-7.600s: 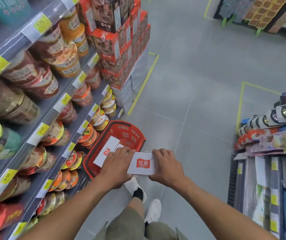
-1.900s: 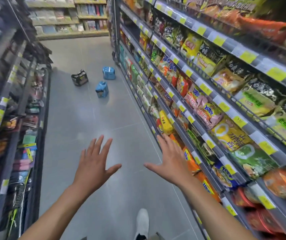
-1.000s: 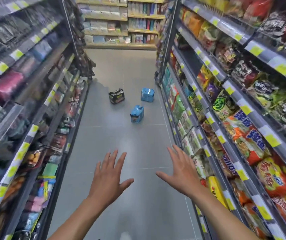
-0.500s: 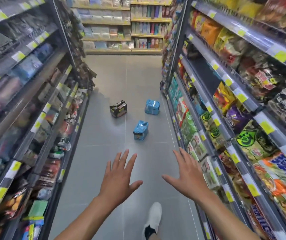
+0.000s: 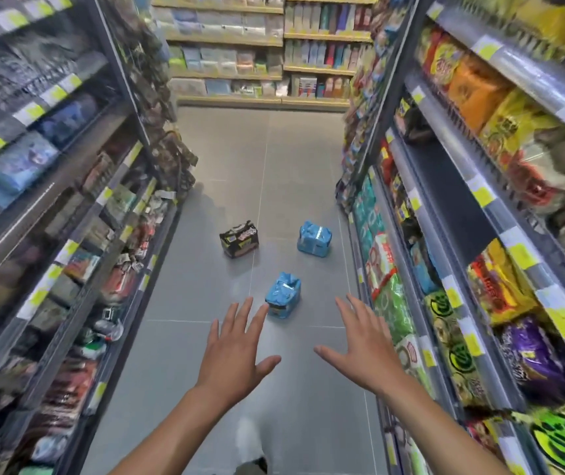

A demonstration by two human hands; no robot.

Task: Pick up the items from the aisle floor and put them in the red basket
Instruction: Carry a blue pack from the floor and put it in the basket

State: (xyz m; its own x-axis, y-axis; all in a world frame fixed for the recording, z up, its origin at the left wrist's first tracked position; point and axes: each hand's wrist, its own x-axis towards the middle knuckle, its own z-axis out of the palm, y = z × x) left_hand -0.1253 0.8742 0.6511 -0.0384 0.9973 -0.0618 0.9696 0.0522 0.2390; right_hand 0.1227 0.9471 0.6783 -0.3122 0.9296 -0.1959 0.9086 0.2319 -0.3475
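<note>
Three multipacks lie on the grey aisle floor ahead. The nearest is a blue pack (image 5: 283, 295); a second blue pack (image 5: 314, 238) lies further back on the right, and a black pack (image 5: 239, 239) further back on the left. My left hand (image 5: 236, 351) and my right hand (image 5: 363, 344) are stretched out in front of me, fingers spread, holding nothing. Both hover short of the nearest blue pack, one on each side of it. The red basket is out of view.
Stocked shelves (image 5: 68, 234) line the left of the narrow aisle, and snack-bag shelves (image 5: 462, 252) line the right. More shelving (image 5: 260, 63) closes the far end. My shoe (image 5: 248, 437) shows on the floor below.
I have turned away from the red basket and the white boxes I held, and walked down the aisle. The three packs have come nearer. Both hands have stayed spread and empty.
</note>
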